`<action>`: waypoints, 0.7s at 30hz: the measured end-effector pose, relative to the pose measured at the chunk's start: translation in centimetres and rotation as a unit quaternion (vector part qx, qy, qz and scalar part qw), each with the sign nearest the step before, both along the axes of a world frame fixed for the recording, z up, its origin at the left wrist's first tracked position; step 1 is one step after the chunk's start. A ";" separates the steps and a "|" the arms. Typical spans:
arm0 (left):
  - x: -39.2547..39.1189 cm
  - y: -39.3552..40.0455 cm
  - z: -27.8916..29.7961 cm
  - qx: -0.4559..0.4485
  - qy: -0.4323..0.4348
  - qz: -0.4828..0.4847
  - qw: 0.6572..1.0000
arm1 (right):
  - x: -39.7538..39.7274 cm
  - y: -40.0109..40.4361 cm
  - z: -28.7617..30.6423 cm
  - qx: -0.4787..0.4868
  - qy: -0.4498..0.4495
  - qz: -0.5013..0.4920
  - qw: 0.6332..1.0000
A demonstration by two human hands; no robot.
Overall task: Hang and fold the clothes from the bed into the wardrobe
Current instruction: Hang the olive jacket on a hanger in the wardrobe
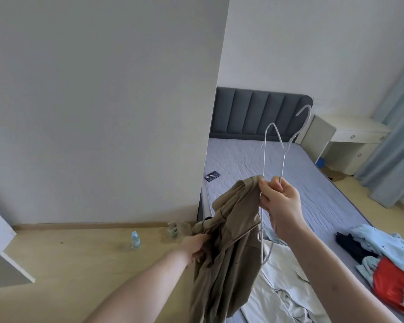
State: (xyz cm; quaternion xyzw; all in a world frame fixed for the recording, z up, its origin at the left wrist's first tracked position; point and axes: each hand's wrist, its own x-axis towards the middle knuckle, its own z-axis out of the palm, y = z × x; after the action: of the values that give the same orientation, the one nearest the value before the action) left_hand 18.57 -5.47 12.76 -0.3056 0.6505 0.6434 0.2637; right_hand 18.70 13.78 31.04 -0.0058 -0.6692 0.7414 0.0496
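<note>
A tan garment (229,250) hangs in front of me over the bed's near corner. My right hand (281,203) grips a thin white wire hanger (265,155) together with the garment's top edge; the hanger stands on end, its hook (304,113) pointing up to the right. Lower down, my left hand (195,247) holds the garment's left side. On the bed (301,183) lie a pale white garment (282,287) at the front and a heap of light blue, red and dark clothes (387,264) at the right. No wardrobe interior is in view.
A white panel or wall (103,113) fills the left. A water bottle (135,239) and a small glass item (174,229) stand on the wooden floor. A phone (212,176) lies on the mattress. A white desk (350,141) and blue curtains (394,148) are at the right.
</note>
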 end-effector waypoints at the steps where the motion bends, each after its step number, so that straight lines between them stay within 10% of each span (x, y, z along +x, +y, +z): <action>1: -0.3 -0.4 0.0 -0.011 0.009 0.021 1.000 | 0.2 0.4 0.2 0.013 0.001 0.002 1.000; 8: -2.9 -5.4 3.3 -0.079 0.172 0.028 0.982 | 0.5 5.5 -0.6 0.209 -0.008 0.013 0.978; 21: -3.9 -8.2 16.2 -0.242 0.498 -0.035 0.832 | -2.4 10.0 -5.7 0.488 -0.027 -0.021 0.872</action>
State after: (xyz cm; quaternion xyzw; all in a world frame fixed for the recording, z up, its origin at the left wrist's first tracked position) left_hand 14.67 -13.62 28.96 0.0251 0.8387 0.5211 -0.1563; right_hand 16.30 23.74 25.31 -0.0147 -0.9467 0.3190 0.0435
